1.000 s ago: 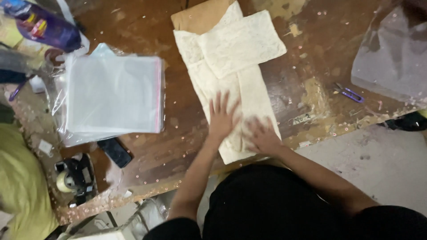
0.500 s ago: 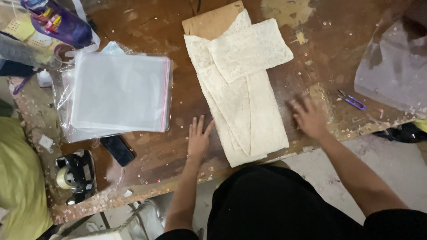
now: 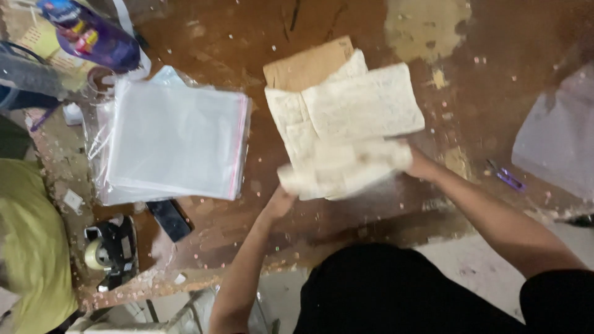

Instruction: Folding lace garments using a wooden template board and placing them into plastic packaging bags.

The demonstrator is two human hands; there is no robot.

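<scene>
So both hands are on the cream lace cloth [image 3: 346,130] at once. The left hand [image 3: 281,201] has the near-left corner of the lifted hem, the right hand [image 3: 416,164] has the near-right corner, and the bottom part of the cloth is raised off the wooden table [image 3: 309,235], blurry with motion. The fingers are mostly hidden under the fabric, so I can only say they look closed on the cloth edge, not how tightly.

The relation that matters: the rest of the cloth lies toward 12 o'clock from both grips, flat on the table, with its long axis running 6 to 12. The lifted hem runs crossways, 9 to 3, between the two hands. Neither hand is really nearer, as they sit at opposite ends of that edge. A brown cardboard sheet [image 3: 306,65] pokes out from under the far end at about 11 o'clock.

Packaging stuff: a stack of clear plastic bags [image 3: 173,142] with a thin pink strip along the right side sits at 9 o'clock of the cloth, well apart from it. A purple bottle [image 3: 93,37] is in the far-left corner, and another pale plastic bag [image 3: 557,142] lies at 3 o'clock. A black tape dispenser [image 3: 111,250] sits at the near-left edge, with a small dark flat object [image 3: 168,219] beside it.
</scene>
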